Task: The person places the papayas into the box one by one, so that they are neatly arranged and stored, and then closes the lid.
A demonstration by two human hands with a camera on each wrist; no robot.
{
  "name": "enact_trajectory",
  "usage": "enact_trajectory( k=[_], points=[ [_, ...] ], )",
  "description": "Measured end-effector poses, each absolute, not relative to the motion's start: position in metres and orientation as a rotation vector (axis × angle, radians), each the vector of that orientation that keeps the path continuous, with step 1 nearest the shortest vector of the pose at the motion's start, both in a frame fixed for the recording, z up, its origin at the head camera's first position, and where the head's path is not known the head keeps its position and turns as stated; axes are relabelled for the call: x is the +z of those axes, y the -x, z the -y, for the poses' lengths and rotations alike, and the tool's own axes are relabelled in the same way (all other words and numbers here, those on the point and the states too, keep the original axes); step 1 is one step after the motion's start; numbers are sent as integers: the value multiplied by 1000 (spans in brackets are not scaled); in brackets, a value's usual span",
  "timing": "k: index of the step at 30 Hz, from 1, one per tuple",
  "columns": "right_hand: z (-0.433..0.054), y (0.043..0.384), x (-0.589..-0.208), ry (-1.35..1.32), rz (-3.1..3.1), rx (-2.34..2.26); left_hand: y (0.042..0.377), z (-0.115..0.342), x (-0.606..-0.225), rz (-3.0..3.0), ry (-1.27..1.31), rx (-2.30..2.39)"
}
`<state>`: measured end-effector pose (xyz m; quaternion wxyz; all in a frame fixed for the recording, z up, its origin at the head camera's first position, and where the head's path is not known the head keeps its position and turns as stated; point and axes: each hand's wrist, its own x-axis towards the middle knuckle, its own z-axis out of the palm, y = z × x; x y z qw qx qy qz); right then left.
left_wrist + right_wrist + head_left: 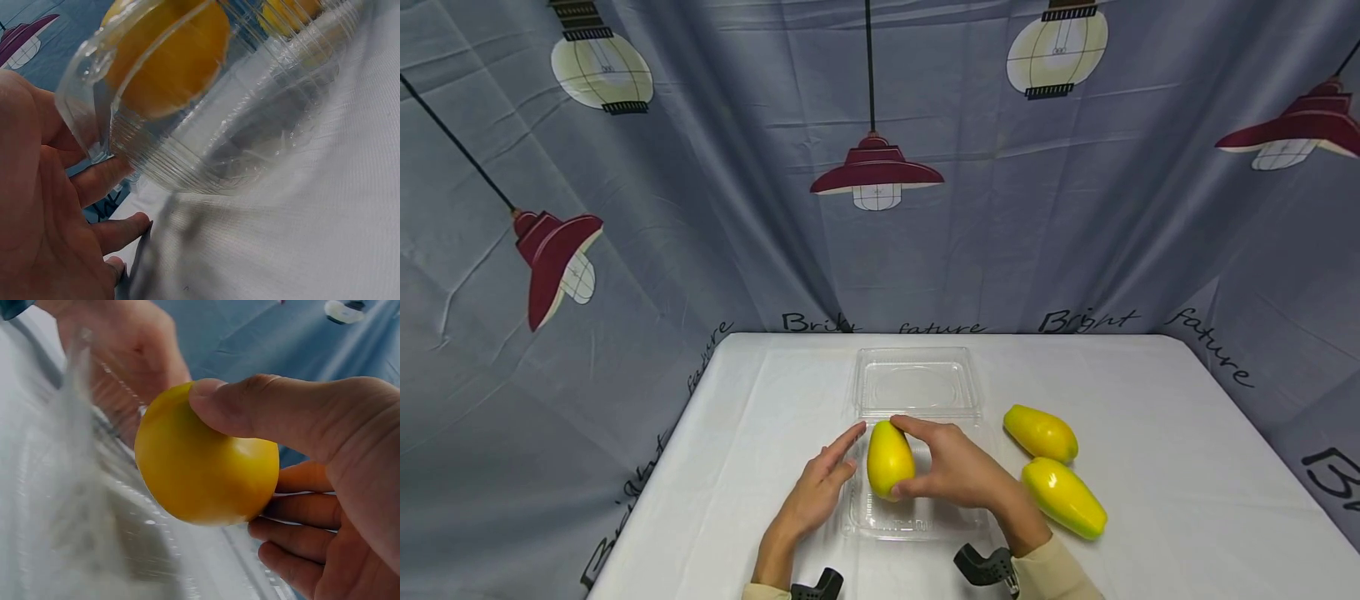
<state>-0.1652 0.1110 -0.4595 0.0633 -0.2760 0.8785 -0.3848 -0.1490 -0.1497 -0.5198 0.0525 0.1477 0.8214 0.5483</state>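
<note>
My right hand [958, 467] grips a yellow papaya [889, 460] between thumb and fingers, over the left half of a clear plastic clamshell box [917, 527]. In the right wrist view the thumb presses on top of the papaya [206, 469] and the fingers curl beneath it. At the box's left side is my left hand [816, 492], its fingers extended along the wall. The left wrist view shows that hand [56, 194] close against the clear wall, holding no fruit. Whether the papaya touches the box floor I cannot tell.
Two more yellow papayas lie right of the box, one farther back [1041, 433] and one nearer [1064, 497], beside my right forearm. The box's lid [917, 382] is folded back flat on the white table [767, 392]. A grey printed curtain [737, 208] hangs behind.
</note>
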Motion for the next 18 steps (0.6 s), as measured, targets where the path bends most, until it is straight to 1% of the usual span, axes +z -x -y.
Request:
enact_trajectory(
  k=[18],
  points=[
    [-89, 164, -482, 808, -2640, -1081, 148, 150, -520, -2505, -452, 1665]
  ],
)
